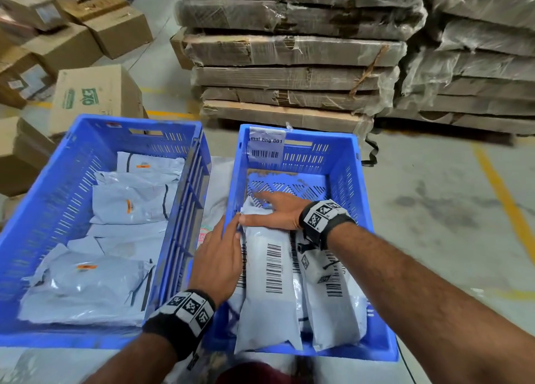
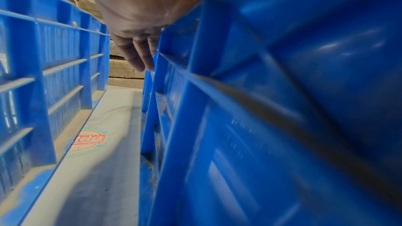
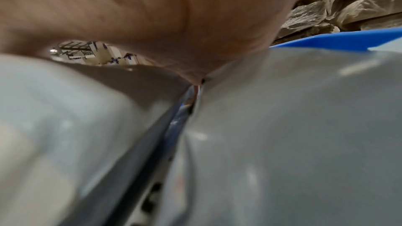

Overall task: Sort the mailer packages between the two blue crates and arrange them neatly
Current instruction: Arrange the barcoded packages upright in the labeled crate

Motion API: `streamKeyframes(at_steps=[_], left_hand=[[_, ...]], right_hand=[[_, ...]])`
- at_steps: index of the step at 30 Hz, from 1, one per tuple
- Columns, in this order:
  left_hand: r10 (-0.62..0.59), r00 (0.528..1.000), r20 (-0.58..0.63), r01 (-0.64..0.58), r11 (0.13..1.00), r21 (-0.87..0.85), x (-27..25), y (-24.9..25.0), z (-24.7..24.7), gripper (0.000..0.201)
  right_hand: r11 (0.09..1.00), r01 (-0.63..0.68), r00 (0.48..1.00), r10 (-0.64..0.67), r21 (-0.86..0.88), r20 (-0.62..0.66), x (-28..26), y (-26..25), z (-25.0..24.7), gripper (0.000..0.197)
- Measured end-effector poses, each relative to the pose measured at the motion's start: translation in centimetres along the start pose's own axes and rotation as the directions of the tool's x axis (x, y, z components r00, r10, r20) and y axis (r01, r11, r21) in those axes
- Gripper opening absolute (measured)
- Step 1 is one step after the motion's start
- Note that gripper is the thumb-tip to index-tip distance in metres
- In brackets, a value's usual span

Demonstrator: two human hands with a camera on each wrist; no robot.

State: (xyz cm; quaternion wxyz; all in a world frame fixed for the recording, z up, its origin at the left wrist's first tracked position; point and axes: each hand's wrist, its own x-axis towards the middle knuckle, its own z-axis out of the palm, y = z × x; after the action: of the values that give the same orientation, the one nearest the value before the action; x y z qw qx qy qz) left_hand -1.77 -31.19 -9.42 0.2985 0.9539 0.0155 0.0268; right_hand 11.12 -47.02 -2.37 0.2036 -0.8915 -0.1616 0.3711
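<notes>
Two blue crates stood side by side on a pale desk (image 2: 104, 169), seen from above the person's hands. The left crate (image 1: 43, 210) held a loose layer of grey mailer packages (image 1: 127, 201), most lying flat and overlapping, a few with small orange stickers. The right crate (image 1: 347, 181) carried a barcode label (image 1: 265, 145) on its far wall and held several mailers standing on edge along its near half; its far half showed bare perforated floor.

The right hand (image 1: 278, 214) lay palm down on the far end of one upright mailer (image 1: 272, 282) with a printed barcode, fingers straight and spread, pressing rather than gripping. The left hand (image 1: 220, 256) reached over the crate's left wall, its fingers extended and touching the left side of that same mailer near the right thumb; they did not curl round it. A second barcoded mailer (image 1: 333, 291) stood just beside it on the right.

Both wrists wore black bands with square markers. Behind the crates were cardboard boxes (image 1: 95, 91) and plastic-wrapped stacks of flattened cardboard (image 1: 289, 51) on the floor.
</notes>
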Motion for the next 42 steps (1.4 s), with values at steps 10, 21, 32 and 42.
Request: streamKeyframes(at_steps=[10,21,32,42], left_hand=[[-0.005,1.0,0.006,0.005,1.0,-0.017,0.0,-0.1,0.1,0.05],[0.002,1.0,0.008,-0.003,1.0,0.031,0.0,-0.4,0.2,0.051],[-0.018,0.999,0.048,0.015,0.999,0.052,0.0,-0.1,0.0,0.055],[-0.019,0.998,0.052,0.016,0.998,0.064,-0.1,0.2,-0.4,0.055]], right_hand=[[0.999,-0.038,0.99,0.04,-0.018,0.138,2.4,-0.6,0.1,0.097],[0.965,0.157,0.908,-0.226,-0.212,-0.352,-4.4,0.2,0.8,0.096],[0.95,-0.007,0.969,-0.071,-0.313,-0.238,-10.2,-1.4,9.0,0.115],[0.986,-0.014,0.958,-0.033,-0.163,-0.285,-9.8,-1.7,5.0,0.094]])
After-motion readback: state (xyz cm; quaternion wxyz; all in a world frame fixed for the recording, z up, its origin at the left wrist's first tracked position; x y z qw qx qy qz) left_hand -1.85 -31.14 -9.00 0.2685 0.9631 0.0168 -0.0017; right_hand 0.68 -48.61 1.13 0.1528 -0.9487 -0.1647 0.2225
